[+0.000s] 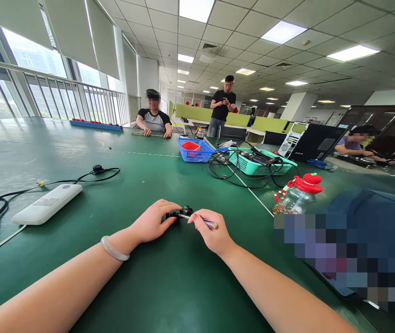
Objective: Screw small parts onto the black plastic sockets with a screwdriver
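Observation:
My left hand (156, 219) rests on the green table, its thumb and fingers closed around a small black part (186, 211). Much of that part is hidden by the fingers, so its exact kind does not show. In my right hand (212, 230) is a slim screwdriver (211, 224) with a purplish handle and a metal shaft, gripped like a pen. Its shaft points left and its end meets the black part; whether it sits in a screw is too small to tell.
A white power strip (47, 203) with black cables lies left. Beyond my hands stand a blue basket (195, 156) and a teal basket (252, 167) of cables. A red-lidded jar (297, 196) is at right, near dark cloth (373, 231). People sit and stand farther off.

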Tool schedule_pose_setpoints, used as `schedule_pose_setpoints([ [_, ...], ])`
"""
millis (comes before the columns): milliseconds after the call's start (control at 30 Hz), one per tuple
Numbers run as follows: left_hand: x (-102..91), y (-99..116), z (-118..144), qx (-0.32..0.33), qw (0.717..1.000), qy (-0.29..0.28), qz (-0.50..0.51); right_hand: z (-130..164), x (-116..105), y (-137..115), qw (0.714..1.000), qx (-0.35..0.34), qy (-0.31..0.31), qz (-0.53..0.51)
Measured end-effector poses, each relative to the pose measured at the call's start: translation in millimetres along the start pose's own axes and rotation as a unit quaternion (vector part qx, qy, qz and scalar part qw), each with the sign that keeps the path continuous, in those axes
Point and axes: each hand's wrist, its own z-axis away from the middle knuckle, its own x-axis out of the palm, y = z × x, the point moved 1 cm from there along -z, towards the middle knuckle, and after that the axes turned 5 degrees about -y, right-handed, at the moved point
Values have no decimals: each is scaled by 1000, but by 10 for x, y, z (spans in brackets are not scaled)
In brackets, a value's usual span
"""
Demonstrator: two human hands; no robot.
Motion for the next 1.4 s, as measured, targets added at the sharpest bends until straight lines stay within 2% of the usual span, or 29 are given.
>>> schedule_pose_setpoints([
  [67, -5, -6, -3, -11, 1000, 28, -7, 2, -30, 16, 998, -5, 60, -7],
  [167, 11, -66, -14, -62, 995, 67, -35, -26, -56, 98, 993, 40, 113, -21],
  [333, 79, -232, -8, -149, 983, 35, -101, -100, -58, 283, 984, 139, 110, -22],
  [433, 97, -272, -1, -157, 981, 15, -115, -113, -63, 323, 980, 162, 112, -15],
  [567, 73, -225, -13, -167, 979, -1, -116, -109, -57, 309, 980, 173, 92, -11],
  [733, 37, -99, -21, -132, 989, -2, -66, -103, -38, 271, 986, 148, 71, -13],
  [900, 92, -51, 0, -61, 996, -58, -41, -87, -4, 207, 994, 104, 20, -16],
  [967, 106, -61, 1, -70, 994, -65, -47, -79, -1, 190, 996, 91, 15, -13],
  [1167, 80, -64, -12, -89, 993, -64, -52, -70, -27, 222, 993, 102, 59, -23],
  [1400, 90, -84, 4, -59, 996, -61, -35, -72, 9, 204, 997, 75, -15, -27],
])
